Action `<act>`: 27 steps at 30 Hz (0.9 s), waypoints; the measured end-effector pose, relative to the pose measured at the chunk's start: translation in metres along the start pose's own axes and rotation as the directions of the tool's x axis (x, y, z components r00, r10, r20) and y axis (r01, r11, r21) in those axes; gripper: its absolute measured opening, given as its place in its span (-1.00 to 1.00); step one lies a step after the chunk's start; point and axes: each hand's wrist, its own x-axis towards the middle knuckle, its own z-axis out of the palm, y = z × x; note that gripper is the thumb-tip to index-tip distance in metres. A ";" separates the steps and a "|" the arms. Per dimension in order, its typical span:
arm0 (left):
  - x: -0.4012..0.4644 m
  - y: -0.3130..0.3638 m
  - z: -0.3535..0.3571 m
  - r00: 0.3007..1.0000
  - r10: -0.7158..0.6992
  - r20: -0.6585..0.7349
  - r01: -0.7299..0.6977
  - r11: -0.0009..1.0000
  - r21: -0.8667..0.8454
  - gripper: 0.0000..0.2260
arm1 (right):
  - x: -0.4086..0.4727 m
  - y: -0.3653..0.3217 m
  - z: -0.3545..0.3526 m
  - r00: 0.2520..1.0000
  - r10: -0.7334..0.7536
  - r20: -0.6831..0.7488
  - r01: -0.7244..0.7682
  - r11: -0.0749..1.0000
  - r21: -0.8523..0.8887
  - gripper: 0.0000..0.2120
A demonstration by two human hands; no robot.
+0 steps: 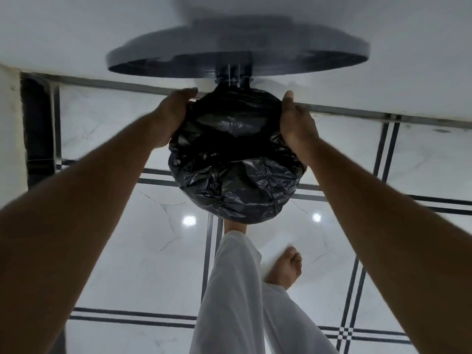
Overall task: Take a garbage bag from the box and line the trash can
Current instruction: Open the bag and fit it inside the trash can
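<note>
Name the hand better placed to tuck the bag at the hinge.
Neither clearly: left hand and right hand both grip the black bag beside the lid hinge.

bare forearms (84, 200), loose white trousers (237, 297) (thin fabric), bare feet (286, 267)

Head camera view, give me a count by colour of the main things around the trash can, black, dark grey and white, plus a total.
Black: 1, the garbage bag stretched over the trash can, gripped by the left hand and right hand
Dark grey: 1, the raised lid
White: 1, the trousers
Total: 3
</note>
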 end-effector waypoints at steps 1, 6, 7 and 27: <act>0.002 0.005 0.000 1.000 -0.014 0.027 0.013 1.000 0.008 -0.65 | 0.007 -0.004 -0.001 0.999 0.041 0.030 -0.041 0.999 0.015 -0.30; 0.015 0.011 0.005 0.936 0.241 -0.256 -0.081 0.856 0.511 -0.77 | 0.022 0.008 -0.001 0.967 -0.084 -0.240 0.098 0.994 0.048 -0.40; 0.011 0.010 0.005 0.885 0.309 -0.348 -0.097 0.853 0.512 -0.78 | 0.015 0.013 0.000 0.921 -0.164 -0.353 0.190 0.981 0.038 -0.47; 0.001 0.015 0.013 0.856 0.337 -0.393 -0.172 0.901 0.397 -0.76 | -0.001 0.011 0.003 0.926 -0.304 -0.225 0.294 0.953 -0.077 -0.38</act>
